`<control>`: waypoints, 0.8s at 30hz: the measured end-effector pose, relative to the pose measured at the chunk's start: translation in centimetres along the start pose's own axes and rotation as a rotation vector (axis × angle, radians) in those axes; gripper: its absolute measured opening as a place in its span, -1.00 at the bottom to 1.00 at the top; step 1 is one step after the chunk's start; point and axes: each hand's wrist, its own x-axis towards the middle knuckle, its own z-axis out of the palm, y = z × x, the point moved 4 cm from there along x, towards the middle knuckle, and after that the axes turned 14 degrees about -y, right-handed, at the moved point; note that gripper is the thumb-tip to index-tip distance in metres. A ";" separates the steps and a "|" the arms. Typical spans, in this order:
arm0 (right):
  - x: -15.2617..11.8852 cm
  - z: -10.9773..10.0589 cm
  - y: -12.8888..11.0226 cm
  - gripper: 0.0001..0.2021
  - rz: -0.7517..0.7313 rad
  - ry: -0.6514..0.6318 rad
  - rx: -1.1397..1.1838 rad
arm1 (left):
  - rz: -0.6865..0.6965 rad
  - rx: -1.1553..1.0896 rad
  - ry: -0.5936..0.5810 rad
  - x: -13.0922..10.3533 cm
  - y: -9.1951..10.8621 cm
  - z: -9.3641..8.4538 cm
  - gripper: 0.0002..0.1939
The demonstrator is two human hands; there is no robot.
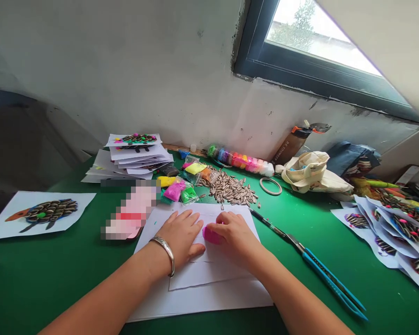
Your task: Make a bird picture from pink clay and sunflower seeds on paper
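OK, white paper sheets [202, 296], overlapping, lie flat under both hands. Left hand [181, 232] is open, palm down, fingers spread a bit on the paper, nothing in grip; silver-coloured metal bracelet [166, 253] on its wrist. Right hand [235, 235] is partly closed, fingers curled at the flat magenta piece [212, 235]; can't tell if pinched or just pressed. That piece sits on the paper between the hands.

Long blue-handled metal tool [331, 281] is right of the right hand. Pink and white item [134, 214], pixelated, is left of the left hand. White sheet with a seed-covered bird shape [50, 211], farther left.

Beyond the hands: bagged bright-coloured lumps [176, 190], striped seed pile [232, 187], pale ring [270, 186]. Farther out: stacked seed pictures [136, 156] ahead-left, clear tube of multicoloured balls [244, 161] ahead, brown bottle [291, 143] ahead-right against the wall.
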 end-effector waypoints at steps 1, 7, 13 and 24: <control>0.0 0.1 0.1 -0.87 0.004 0.011 -0.006 | -0.002 -0.003 -0.007 0.0 0.0 0.0 -0.58; 0.3 0.3 -0.1 -0.86 0.010 0.003 -0.068 | -0.013 0.021 -0.064 0.1 0.2 -0.4 -0.58; 0.3 0.5 -0.2 -0.84 0.002 0.051 -0.055 | -0.010 0.002 -0.082 0.1 0.3 -0.5 -0.57; 0.4 0.4 -0.7 -0.86 0.012 0.054 -0.082 | -0.018 0.013 -0.097 0.1 0.3 -0.3 -0.56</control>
